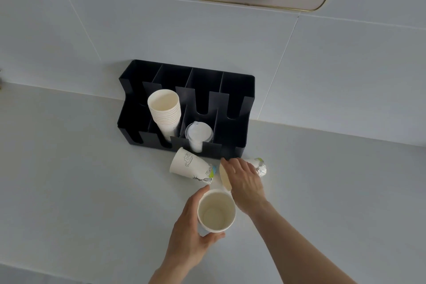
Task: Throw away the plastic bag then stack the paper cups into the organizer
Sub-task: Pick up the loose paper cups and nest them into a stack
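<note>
Left hand (193, 226) grips upright cup (216, 210); right hand (244, 180) clasps, mostly hides, lying cup (259, 166).

We observe a pale grey tabletop (80, 180) meeting a tiled wall. A black compartmented organizer (232, 138) stands on it against the wall. Just in front of the organizer, a printed paper cup (191, 167) lies on its side on the tabletop, mouth to the left. To the right of that cup, also just in front of the organizer, a second printed cup (260, 167) lies on its side, partly covered.
</note>
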